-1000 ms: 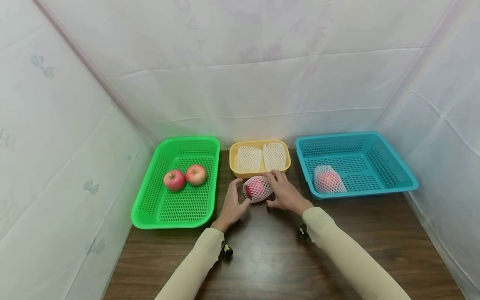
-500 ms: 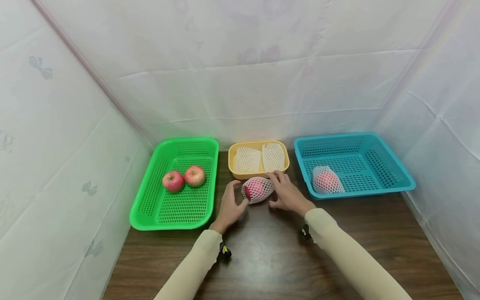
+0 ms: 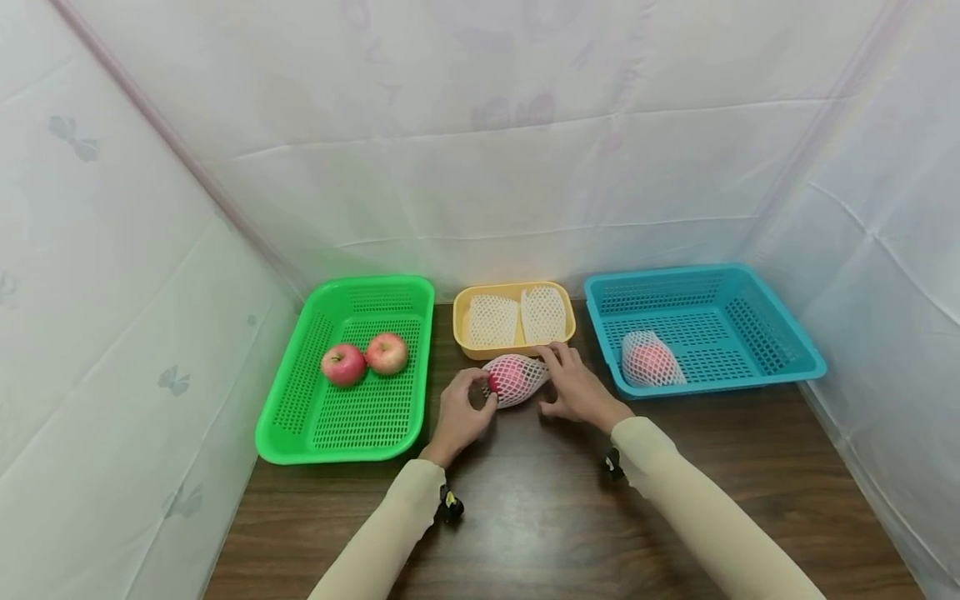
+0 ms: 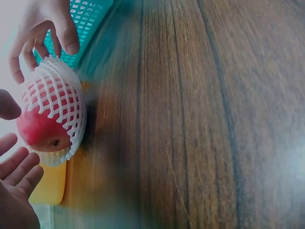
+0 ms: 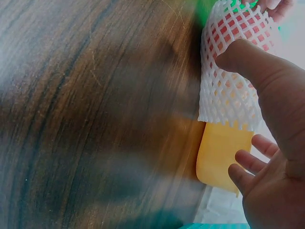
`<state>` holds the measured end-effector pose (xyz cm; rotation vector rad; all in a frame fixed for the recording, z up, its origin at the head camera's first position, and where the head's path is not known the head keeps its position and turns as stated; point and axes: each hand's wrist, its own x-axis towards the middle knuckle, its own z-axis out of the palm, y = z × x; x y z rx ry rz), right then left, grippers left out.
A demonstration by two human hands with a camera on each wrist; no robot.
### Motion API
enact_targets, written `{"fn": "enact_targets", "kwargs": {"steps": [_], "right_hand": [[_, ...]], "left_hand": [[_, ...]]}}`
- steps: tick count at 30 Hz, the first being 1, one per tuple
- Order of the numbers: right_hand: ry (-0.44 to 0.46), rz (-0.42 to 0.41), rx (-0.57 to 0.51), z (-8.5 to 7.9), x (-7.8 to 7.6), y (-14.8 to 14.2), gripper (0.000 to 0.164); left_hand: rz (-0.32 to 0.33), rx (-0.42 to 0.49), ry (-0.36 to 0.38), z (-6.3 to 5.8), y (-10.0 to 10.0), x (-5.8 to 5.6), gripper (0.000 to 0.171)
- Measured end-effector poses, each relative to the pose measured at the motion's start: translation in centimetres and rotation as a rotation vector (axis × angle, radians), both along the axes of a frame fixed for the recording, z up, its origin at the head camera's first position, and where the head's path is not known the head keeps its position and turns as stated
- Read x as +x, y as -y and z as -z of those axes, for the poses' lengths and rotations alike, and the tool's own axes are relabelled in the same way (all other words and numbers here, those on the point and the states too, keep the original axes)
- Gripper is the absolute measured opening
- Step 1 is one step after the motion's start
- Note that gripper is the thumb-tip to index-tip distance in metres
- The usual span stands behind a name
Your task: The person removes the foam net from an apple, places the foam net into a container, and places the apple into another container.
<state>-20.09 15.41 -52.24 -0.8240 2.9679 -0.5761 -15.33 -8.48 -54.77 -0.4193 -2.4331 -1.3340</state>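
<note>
An apple (image 3: 511,381) in a white foam net lies on its side on the table between the two hands. Its bare red end (image 4: 45,132) faces the left hand. My left hand (image 3: 457,418) has thumb and fingers spread at that end, the fingertips right by the net's edge; its fingers look fairly straight in the left wrist view. At the net's loose right end is my right hand (image 3: 579,390), fingers apart and not curled round it. Its thumb (image 5: 243,59) overlaps the net in the right wrist view.
A green basket (image 3: 341,450) on the left holds two bare apples (image 3: 365,360). Behind the hands, a yellow tray (image 3: 480,353) holds two flat foam nets (image 3: 517,318). The blue basket (image 3: 780,377) on the right contains a netted apple (image 3: 650,363). White sheeting (image 3: 525,192) surrounds the table.
The left hand's index finger has come down closer to its thumb at the apple's bare end. The right hand has stayed nearly still, and the view has shifted slightly.
</note>
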Motion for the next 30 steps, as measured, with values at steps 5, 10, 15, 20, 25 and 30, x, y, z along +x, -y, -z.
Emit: {"fn": "enact_targets", "kwargs": {"steps": [5, 10, 15, 20, 25, 30], "right_hand": [[-0.006, 0.007, -0.003, 0.1, 0.0, -0.1, 0.098], [0.013, 0.015, -0.007, 0.1, 0.1, -0.2, 0.100], [0.014, 0.024, -0.012, 0.2, 0.2, -0.4, 0.101], [0.017, 0.028, -0.011, 0.3, 0.3, -0.5, 0.101], [0.019, 0.022, -0.019, 0.3, 0.3, -0.6, 0.100], [0.037, 0.024, -0.035, 0.2, 0.3, -0.7, 0.100]], "left_hand": [[0.008, -0.048, -0.071, 0.0, -0.3, -0.4, 0.045], [0.042, -0.080, -0.049, -0.1, -0.7, -0.7, 0.053], [0.084, -0.009, 0.010, -0.2, -1.1, -0.8, 0.040], [0.072, -0.002, 0.032, 0.0, -1.1, -1.1, 0.036], [0.069, -0.068, 0.010, 0.2, -1.2, -1.5, 0.047], [0.104, -0.125, 0.047, 0.1, -1.7, -1.9, 0.063]]}}
